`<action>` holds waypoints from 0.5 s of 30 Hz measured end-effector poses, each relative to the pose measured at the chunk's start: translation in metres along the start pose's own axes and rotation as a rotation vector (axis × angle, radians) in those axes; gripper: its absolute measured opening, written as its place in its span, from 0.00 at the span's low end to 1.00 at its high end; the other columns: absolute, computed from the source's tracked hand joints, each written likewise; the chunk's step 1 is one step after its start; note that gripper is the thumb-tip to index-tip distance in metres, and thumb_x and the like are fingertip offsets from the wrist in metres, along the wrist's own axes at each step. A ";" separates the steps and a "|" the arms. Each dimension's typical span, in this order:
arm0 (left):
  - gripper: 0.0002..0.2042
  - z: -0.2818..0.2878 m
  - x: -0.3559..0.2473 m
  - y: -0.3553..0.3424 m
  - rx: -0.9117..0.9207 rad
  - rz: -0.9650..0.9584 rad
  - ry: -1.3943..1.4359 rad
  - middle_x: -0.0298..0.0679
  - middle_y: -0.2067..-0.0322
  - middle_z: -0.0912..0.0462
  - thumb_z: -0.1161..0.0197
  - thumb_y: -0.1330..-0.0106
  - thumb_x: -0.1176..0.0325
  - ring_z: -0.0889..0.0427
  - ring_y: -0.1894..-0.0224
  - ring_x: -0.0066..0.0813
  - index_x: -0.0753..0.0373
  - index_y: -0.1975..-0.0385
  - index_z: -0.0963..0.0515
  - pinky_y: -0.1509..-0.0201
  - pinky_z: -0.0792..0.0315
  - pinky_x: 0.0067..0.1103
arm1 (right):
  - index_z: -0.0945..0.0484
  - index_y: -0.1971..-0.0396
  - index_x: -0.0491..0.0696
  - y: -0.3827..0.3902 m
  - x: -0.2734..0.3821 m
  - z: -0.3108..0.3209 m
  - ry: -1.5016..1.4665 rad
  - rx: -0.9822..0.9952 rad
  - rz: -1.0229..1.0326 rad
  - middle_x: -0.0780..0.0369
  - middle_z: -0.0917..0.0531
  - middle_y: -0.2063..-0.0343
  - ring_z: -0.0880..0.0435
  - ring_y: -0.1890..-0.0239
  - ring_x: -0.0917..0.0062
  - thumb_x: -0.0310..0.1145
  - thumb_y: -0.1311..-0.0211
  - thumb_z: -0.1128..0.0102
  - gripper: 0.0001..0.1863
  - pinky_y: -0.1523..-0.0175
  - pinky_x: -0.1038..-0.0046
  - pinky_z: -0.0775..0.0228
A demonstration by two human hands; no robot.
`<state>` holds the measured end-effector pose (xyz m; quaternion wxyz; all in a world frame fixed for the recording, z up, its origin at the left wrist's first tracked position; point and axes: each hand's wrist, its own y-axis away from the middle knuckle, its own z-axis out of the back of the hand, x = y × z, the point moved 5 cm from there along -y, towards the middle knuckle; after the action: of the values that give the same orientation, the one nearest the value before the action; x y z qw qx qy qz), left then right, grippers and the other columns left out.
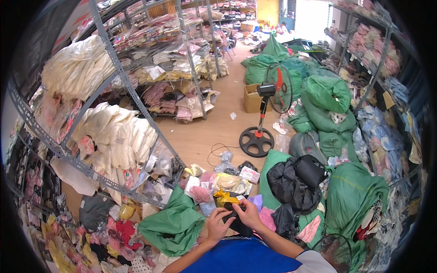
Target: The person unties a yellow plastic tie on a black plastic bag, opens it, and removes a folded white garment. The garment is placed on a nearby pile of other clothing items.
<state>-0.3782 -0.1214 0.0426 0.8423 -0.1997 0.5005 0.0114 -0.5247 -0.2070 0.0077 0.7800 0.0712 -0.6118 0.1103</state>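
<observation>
Probably soft and light, the black item [237, 226] suits an edge hold: right hand [248, 214] pinches it, left hand [219, 225] touches alongside, its grip unclear; yellow packet [225, 198] just beyond.

— See the left hand [218, 224]?
— Yes, just beyond the blue top [239, 257], with fingers [221, 212] bent toward the right.
— And the right hand [248, 214]?
— Close beside it, also beyond the blue top, curled in a pinch.
— Forearms [199, 253]?
— Bare, angled inward along either side of the blue top.
</observation>
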 end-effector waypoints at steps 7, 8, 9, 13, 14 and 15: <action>0.11 -0.003 -0.008 -0.007 -0.010 -0.034 0.066 0.45 0.54 0.15 0.22 0.44 0.74 0.15 0.50 0.43 0.66 0.63 0.16 0.46 0.23 0.31 | 0.20 0.67 0.41 0.003 0.009 0.000 -0.023 -0.033 -0.043 0.58 0.15 0.76 0.16 0.73 0.76 0.40 0.32 0.32 0.16 0.67 0.69 0.29; 0.10 -0.004 -0.004 -0.006 -0.012 -0.023 0.080 0.45 0.55 0.15 0.23 0.44 0.75 0.15 0.50 0.44 0.67 0.65 0.17 0.46 0.23 0.32 | 0.20 0.66 0.41 0.003 0.007 -0.001 -0.018 -0.032 -0.042 0.58 0.14 0.75 0.16 0.72 0.76 0.40 0.32 0.32 0.15 0.67 0.69 0.28; 0.10 -0.005 -0.001 -0.005 -0.018 -0.020 0.089 0.46 0.56 0.14 0.23 0.44 0.76 0.15 0.50 0.44 0.67 0.65 0.17 0.45 0.23 0.32 | 0.19 0.66 0.41 0.004 0.005 -0.002 -0.015 -0.031 -0.042 0.58 0.14 0.74 0.15 0.71 0.76 0.40 0.32 0.32 0.15 0.66 0.69 0.28; 0.07 -0.009 0.015 -0.001 -0.032 0.000 0.112 0.46 0.59 0.13 0.27 0.42 0.80 0.14 0.50 0.42 0.68 0.66 0.18 0.45 0.22 0.31 | 0.19 0.65 0.40 0.005 0.009 -0.004 -0.069 -0.021 -0.022 0.56 0.14 0.73 0.14 0.70 0.73 0.40 0.32 0.32 0.16 0.64 0.68 0.26; 0.07 -0.009 0.018 0.000 -0.032 0.006 0.115 0.46 0.60 0.12 0.28 0.41 0.81 0.13 0.51 0.42 0.68 0.66 0.19 0.45 0.22 0.31 | 0.19 0.64 0.40 0.005 0.012 -0.004 -0.062 -0.019 -0.025 0.56 0.14 0.73 0.14 0.70 0.73 0.40 0.31 0.32 0.16 0.64 0.68 0.26; 0.06 -0.009 0.018 0.000 -0.049 0.046 0.139 0.46 0.60 0.12 0.28 0.40 0.81 0.13 0.51 0.39 0.68 0.66 0.19 0.46 0.22 0.29 | 0.19 0.64 0.39 0.005 0.016 -0.003 -0.053 -0.016 -0.027 0.56 0.14 0.73 0.14 0.70 0.72 0.39 0.31 0.32 0.16 0.63 0.68 0.26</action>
<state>-0.3763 -0.1280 0.0234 0.7999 -0.2091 0.5618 0.0289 -0.5200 -0.2005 0.0221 0.7656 0.0761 -0.6320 0.0928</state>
